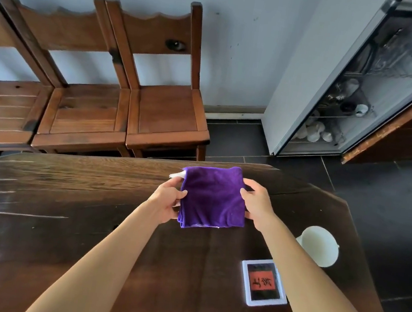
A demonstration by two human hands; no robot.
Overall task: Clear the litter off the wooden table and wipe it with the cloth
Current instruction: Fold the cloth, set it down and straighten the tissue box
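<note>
Over the table (pixel 88 205), left hand (pixel 166 199) and right hand (pixel 256 201) each grip the folded cloth (pixel 213 198), likely squaring it for wiping.

cup (pixel 320 245) partly behind forearm, cabinet (pixel 366 85) cropped

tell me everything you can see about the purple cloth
The purple cloth looks like soft, plush fabric, folded into a rough square with layered edges showing at its lower left corner. The left hand and right hand pinch its two sides, holding it over the wooden table. Something small and white pokes out at its upper left corner.
</note>
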